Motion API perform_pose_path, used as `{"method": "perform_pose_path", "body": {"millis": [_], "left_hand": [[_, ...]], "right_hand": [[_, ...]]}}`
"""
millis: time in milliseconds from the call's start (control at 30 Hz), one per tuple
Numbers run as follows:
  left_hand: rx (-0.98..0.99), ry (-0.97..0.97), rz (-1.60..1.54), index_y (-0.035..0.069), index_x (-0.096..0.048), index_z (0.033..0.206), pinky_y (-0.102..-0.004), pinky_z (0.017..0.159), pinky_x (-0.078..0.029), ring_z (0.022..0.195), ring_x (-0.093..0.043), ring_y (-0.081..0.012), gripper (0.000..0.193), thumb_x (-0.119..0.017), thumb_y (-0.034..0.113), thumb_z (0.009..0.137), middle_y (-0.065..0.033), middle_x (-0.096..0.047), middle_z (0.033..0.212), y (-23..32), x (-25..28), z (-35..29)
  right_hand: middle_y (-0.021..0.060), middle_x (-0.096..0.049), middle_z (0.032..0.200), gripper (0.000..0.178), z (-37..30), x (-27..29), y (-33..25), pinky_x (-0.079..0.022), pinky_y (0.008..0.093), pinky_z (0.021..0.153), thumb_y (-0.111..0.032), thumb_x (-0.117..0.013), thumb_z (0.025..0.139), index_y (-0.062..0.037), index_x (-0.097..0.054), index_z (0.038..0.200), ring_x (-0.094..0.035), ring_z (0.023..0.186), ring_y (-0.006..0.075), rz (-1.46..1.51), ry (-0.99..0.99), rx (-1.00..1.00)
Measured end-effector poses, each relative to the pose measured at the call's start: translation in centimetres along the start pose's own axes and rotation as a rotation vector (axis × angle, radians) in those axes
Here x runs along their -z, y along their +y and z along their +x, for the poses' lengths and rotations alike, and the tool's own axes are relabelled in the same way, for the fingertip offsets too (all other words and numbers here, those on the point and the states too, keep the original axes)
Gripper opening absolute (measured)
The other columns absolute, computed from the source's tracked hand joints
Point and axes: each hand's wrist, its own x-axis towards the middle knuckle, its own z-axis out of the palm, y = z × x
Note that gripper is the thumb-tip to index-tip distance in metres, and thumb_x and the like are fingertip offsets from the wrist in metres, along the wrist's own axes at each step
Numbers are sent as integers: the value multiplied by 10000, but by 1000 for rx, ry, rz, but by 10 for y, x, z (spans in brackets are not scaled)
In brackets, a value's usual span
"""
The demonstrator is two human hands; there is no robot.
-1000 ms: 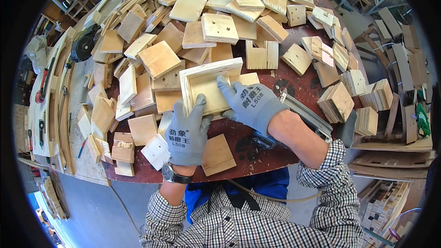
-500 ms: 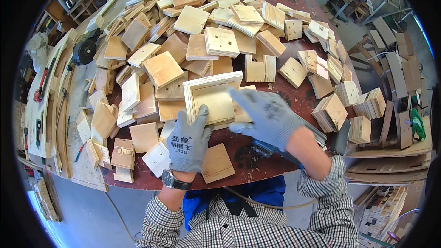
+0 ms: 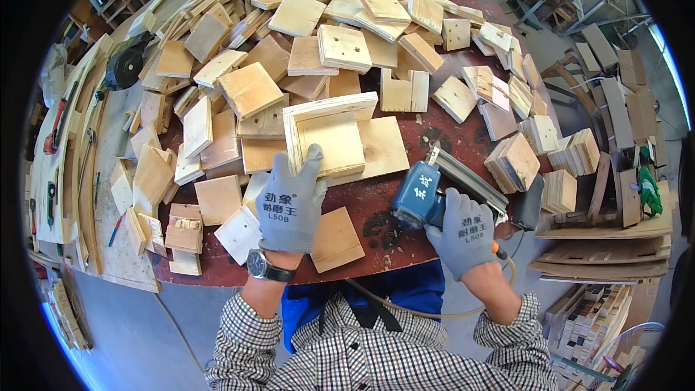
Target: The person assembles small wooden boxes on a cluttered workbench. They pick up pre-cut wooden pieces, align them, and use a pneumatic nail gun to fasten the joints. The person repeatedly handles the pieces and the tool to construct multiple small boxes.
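My left hand point(image 3: 289, 206), in a grey glove, grips a small plywood piece point(image 3: 331, 146) by its near left side, thumb on top. Raised strips stand along that piece's left and far edges. Under its right side shows a flat plywood square point(image 3: 387, 146). To the right, my gloved right hand point(image 3: 463, 235) is closed around the handle of a blue nail gun point(image 3: 418, 192). The gun rests on the table with its dark magazine point(image 3: 470, 181) slanting toward the right. A loose plywood square point(image 3: 339, 239) lies just right of my left wrist.
A large heap of plywood squares point(image 3: 297, 14) covers the far and left parts of the dark red table point(image 3: 441, 123). Stacked blocks point(image 3: 512, 163) stand beyond the gun. Left are tools and a black reel-like object point(image 3: 124, 69). A hose point(image 3: 413, 313) runs below the table edge.
My right hand has left the plywood piece, moved down and right, and closed on the nail gun's handle. The left hand keeps its hold; the view has shifted slightly.
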Motion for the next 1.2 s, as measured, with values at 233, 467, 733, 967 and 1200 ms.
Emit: {"method": "perform_pose_path", "body": {"millis": [233,467,733,967,1200], "left_hand": [[-22,43,-52,182,-681,1399,-451,706,-569,884,-658,-358,537,-803,271,883,-164,-565,1052,-4,-5,2],[-14,4,-54,177,-661,1399,-453,687,-572,865,-668,-359,522,-781,248,896,-162,-564,1059,-7,-8,-1],[-23,38,-48,176,-670,1379,-446,665,-571,833,-673,-353,506,-794,236,892,-156,-571,1042,-14,-8,-2],[-30,48,-72,174,-684,1352,-438,666,-571,843,-676,-331,464,-780,240,902,-147,-564,1028,-6,-11,3],[-20,22,-73,174,-680,1350,-435,664,-564,851,-669,-332,458,-773,244,907,-149,-558,1026,-7,-10,0]], "right_hand": [[140,-690,988,798,9,-3,-5,-526,463,826,-363,-832,781,-9,-511,1421,-699,889,334,36,22,-51],[177,-778,1022,403,24,77,21,-593,476,871,-345,-815,844,-94,-699,1137,-763,959,373,525,-99,-146],[46,-708,842,367,118,195,-15,-579,253,638,-275,-764,900,-36,-698,1170,-679,677,106,885,-443,191],[18,-652,744,318,166,178,-22,-534,233,570,-265,-777,900,-3,-704,1064,-629,605,76,697,-538,109],[30,-691,820,407,176,164,-25,-541,213,566,-287,-806,876,-9,-692,1151,-647,639,63,733,-608,127]]}}
